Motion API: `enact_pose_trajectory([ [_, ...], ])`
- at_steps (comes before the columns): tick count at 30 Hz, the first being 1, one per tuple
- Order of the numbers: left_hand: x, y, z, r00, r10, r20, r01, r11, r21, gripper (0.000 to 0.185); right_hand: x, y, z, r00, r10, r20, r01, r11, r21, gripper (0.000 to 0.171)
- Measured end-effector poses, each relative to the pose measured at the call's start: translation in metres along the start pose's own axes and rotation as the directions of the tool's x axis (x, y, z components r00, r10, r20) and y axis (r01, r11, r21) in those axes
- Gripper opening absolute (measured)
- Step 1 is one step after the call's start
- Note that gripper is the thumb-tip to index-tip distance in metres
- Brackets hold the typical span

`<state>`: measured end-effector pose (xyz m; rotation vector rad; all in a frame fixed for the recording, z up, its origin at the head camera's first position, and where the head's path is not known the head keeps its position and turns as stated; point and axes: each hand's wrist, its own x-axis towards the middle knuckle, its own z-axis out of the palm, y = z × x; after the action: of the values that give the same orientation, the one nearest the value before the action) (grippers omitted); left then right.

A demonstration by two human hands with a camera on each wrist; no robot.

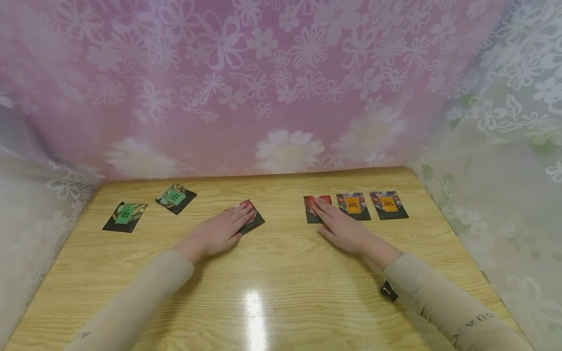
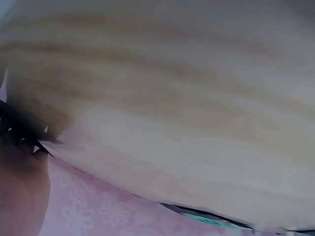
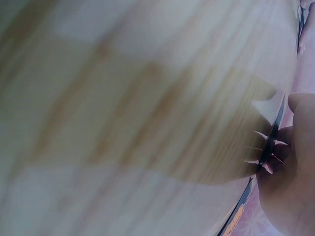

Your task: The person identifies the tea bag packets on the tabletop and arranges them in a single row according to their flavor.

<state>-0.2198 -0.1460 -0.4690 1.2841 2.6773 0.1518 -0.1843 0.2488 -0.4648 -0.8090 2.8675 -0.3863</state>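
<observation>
In the head view my left hand (image 1: 215,231) lies with extended fingers over a black-and-red packet (image 1: 253,224) left of the table's middle, covering part of it. My right hand (image 1: 344,230) rests its straight fingers on a second black-and-red packet (image 1: 310,214) to the right. That packet's right side is hidden under the fingers. Low in the left wrist view, part of the left hand (image 2: 22,191) meets a dark packet edge. The right wrist view has the right hand (image 3: 283,187) against a thin dark packet edge (image 3: 276,130).
Two black packets with orange labels, a nearer one (image 1: 353,206) and an outer one (image 1: 389,204), lie right of the right hand. Green-labelled packets (image 1: 125,216) (image 1: 176,198) lie at the far left. A small black object (image 1: 388,291) sits by the right sleeve. A floral curtain (image 1: 281,87) borders the wooden table (image 1: 281,302).
</observation>
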Motion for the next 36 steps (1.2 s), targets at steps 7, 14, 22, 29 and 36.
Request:
enact_pose_trajectory([
  [7, 0.026, 0.008, -0.003, 0.998, 0.053, 0.031, -0.054, 0.998, 0.016, 0.064, -0.001, 0.001, 0.0, 1.0, 0.003, 0.0, -0.003, 1.0, -0.007, 0.068],
  [14, 0.049, 0.016, -0.005, 0.993, 0.085, 0.08, -0.09, 0.995, 0.052, 0.066, -0.001, 0.001, 0.0, 1.0, -0.003, -0.01, 0.003, 1.0, -0.018, 0.068],
  [22, 0.065, 0.026, -0.006, 0.991, 0.078, 0.109, -0.088, 0.992, 0.091, 0.068, 0.0, 0.001, 0.002, 1.0, -0.003, -0.005, 0.003, 1.0, -0.022, 0.068],
  [29, 0.066, 0.028, -0.006, 0.996, 0.021, 0.092, -0.028, 0.996, 0.079, 0.064, 0.001, 0.001, 0.001, 1.0, -0.013, -0.016, 0.013, 0.999, -0.029, 0.067],
  [36, 0.067, 0.031, -0.01, 0.996, -0.012, 0.088, 0.005, 0.996, 0.085, 0.064, 0.001, 0.0, 0.0, 1.0, -0.011, -0.013, 0.011, 0.999, -0.031, 0.066],
])
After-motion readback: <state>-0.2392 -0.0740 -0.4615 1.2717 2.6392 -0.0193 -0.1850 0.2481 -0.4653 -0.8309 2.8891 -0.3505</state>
